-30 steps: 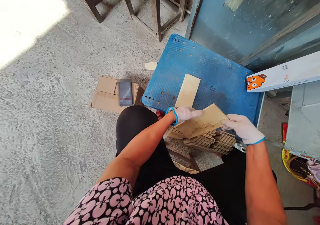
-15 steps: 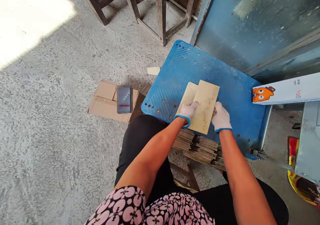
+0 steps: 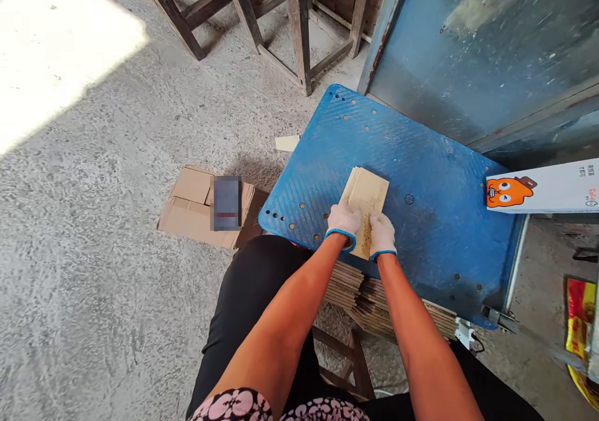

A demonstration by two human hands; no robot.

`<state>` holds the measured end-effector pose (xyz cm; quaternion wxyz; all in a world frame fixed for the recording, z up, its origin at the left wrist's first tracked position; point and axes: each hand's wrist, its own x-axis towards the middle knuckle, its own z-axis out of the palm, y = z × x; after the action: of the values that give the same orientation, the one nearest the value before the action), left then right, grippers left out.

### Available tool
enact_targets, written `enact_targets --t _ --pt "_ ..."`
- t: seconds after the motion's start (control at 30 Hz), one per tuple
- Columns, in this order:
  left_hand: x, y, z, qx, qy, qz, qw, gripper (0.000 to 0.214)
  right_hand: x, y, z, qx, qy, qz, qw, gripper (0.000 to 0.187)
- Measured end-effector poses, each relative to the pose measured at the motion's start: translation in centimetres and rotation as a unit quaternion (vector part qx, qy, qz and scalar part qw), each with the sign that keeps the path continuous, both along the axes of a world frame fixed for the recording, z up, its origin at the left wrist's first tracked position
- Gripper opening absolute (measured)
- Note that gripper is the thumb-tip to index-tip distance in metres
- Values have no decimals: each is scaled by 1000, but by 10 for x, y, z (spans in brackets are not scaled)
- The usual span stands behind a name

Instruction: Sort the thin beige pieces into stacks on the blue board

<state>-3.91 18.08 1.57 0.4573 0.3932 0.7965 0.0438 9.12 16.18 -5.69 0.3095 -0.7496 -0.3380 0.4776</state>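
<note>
A small stack of thin, pale yellowish boards (image 3: 367, 190) with dark specks lies over the blue plastic tabletop (image 3: 435, 221). My left hand (image 3: 344, 220), in a white knit glove with a blue cuff, grips the stack's left edge. On the opposite side my right hand (image 3: 382, 234), gloved the same way, closes on the right edge with its thumb on top. The board edges are nearly lined up, with slight steps at the upper left. Below the near edge of the tabletop sit piles of similar boards (image 3: 344, 284), partly hidden by my forearms.
On the floor at left is a cardboard box (image 3: 187, 212) with a blurred dark rectangular item (image 3: 227, 203) on it. A white box with an orange cartoon (image 3: 552, 187) rests at the tabletop's right. Wooden stool legs (image 3: 297, 34) and a blue metal panel (image 3: 435, 65) stand beyond.
The top board, offset to the right before, now lies over the others in one stack. My right hand has moved left, nearer my left hand. The view has shifted slightly.
</note>
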Motion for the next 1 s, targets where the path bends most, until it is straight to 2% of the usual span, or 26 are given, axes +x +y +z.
enact_targets --t 0.17,0.43,0.57,0.77,1.0 --pt "-2 6 2 -7 44 -41 998 51 -10 5 -3 8 -44 35 998 43" --pt "-4 6 -9 -43 60 -36 997 58 -21 8 19 -39 -198 117 972 38" --pt "-3 4 -7 -59 71 -54 994 65 -23 6 23 -47 -203 133 969 41" --pt "-3 6 0 -55 89 -67 992 69 -29 3 18 -35 -184 100 977 36" --pt "-3 6 -1 -54 86 -74 992 70 -26 3 6 -21 -208 121 970 61"
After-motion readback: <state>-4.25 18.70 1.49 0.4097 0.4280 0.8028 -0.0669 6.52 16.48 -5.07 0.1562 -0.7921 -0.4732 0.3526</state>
